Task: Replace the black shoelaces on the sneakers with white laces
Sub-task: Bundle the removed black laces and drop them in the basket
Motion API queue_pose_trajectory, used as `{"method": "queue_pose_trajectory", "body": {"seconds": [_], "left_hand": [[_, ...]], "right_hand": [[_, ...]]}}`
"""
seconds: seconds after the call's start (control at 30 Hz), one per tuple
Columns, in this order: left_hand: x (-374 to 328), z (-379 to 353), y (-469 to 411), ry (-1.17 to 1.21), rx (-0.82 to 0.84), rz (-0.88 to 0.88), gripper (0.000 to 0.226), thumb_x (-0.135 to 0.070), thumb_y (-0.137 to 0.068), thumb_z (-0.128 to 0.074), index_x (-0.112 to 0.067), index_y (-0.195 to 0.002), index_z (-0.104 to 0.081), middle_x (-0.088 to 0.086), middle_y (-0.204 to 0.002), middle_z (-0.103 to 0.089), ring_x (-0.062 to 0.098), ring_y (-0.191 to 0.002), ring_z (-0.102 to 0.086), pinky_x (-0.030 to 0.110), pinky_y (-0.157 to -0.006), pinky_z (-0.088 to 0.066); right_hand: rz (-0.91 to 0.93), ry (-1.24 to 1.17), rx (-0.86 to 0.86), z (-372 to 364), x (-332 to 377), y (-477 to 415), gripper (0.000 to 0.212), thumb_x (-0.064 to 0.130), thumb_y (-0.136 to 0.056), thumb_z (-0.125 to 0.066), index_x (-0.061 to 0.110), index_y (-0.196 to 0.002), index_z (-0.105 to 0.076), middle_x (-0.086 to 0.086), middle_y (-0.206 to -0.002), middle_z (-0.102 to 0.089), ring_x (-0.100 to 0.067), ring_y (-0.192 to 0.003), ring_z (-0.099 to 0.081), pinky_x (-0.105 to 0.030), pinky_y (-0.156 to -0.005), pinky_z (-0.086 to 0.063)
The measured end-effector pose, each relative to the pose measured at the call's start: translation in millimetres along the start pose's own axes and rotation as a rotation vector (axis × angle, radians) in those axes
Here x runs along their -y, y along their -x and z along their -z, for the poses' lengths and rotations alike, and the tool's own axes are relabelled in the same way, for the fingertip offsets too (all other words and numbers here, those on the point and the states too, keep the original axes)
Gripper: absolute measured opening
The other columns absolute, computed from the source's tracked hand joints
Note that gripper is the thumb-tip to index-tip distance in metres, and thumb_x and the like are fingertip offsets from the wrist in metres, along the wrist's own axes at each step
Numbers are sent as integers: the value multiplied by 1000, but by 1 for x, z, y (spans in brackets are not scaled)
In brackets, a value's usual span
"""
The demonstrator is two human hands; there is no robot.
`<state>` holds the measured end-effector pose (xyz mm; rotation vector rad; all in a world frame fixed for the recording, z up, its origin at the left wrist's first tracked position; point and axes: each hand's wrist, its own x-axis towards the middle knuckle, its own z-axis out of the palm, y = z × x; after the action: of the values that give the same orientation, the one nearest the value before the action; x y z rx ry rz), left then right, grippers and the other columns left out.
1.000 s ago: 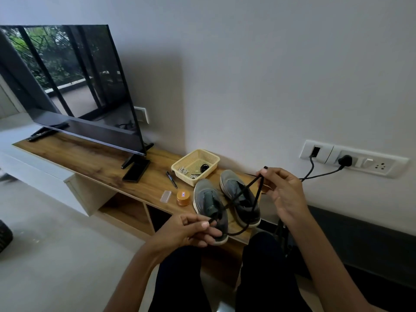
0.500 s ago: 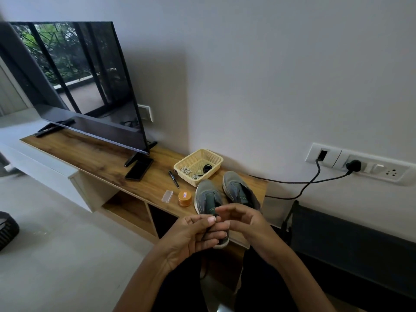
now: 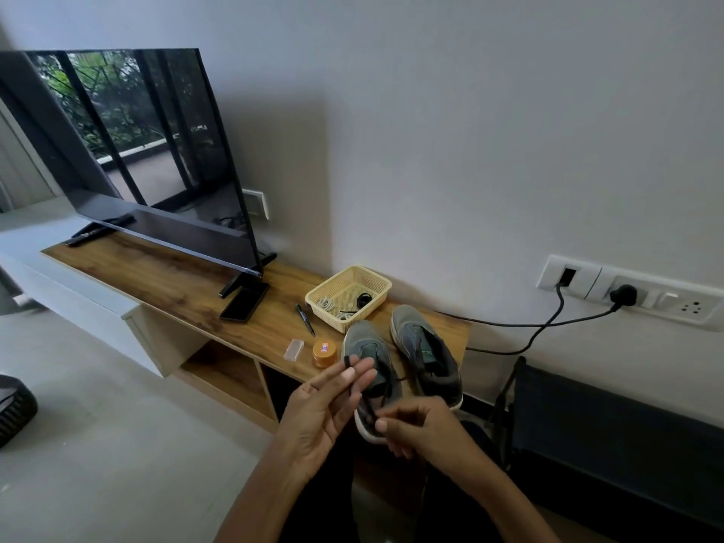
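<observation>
Thin black lace (image 3: 362, 389) wraps the splayed left hand (image 3: 327, 409); the right hand (image 3: 419, 429), at 3 o'clock, has parted, pinching it before grey mesh sneakers (image 3: 425, 350).

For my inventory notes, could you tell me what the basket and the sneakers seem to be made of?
The basket looks like pale yellow moulded plastic: its walls are a fine, regular mesh with a smooth rim. The sneakers appear to be grey knit or woven fabric with a matt finish, over light soles, probably rubber or foam.
</observation>
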<state>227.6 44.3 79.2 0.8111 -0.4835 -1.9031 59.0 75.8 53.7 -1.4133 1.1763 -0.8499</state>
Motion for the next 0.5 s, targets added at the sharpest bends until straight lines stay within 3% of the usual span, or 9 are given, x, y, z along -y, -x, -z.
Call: {"method": "queue_pose_trajectory", "body": {"seconds": [0.13,0.23,0.3,0.4,0.5], "left_hand": [[5,7,-4,-493,-189,-230,25,-8,-89,-58,-10,-113,-63,1,-98,-74,9,-91,-70,10,-42,-42],[9,14,2,-841,-128,-234,19,-12,-91,-57,-23,-105,-63,-14,-83,-74,-4,-57,-62,11,-41,-36],[11,16,7,-982,-6,-156,20,-12,-92,-55,-27,-100,-65,-6,-82,-72,-2,-45,-51,12,-42,-34],[11,13,15,-857,192,20,22,-10,-94,-49,-15,-107,-66,-1,-86,-73,-3,-52,-57,12,-43,-33],[8,11,17,-648,285,110,26,-14,-90,-51,-7,-110,-66,10,-100,-72,6,-74,-67,12,-43,-32]], "right_hand": [[14,113,176,0,10,7,8,19,-88,-64,19,-94,-70,10,-68,-64,-1,-61,-54,-14,-56,-42],[81,158,194,6,25,8,9,20,-89,-62,26,-93,-68,16,-82,-66,2,-67,-56,-13,-60,-43],[135,163,109,14,36,4,13,16,-90,-60,27,-89,-67,17,-80,-65,4,-67,-56,-12,-61,-43],[186,160,-53,28,44,-6,11,9,-90,-59,17,-88,-66,18,-67,-62,4,-59,-54,-11,-54,-41],[161,134,-124,35,37,-14,8,8,-89,-59,5,-89,-66,14,-59,-61,2,-50,-51,-12,-49,-40]]}}
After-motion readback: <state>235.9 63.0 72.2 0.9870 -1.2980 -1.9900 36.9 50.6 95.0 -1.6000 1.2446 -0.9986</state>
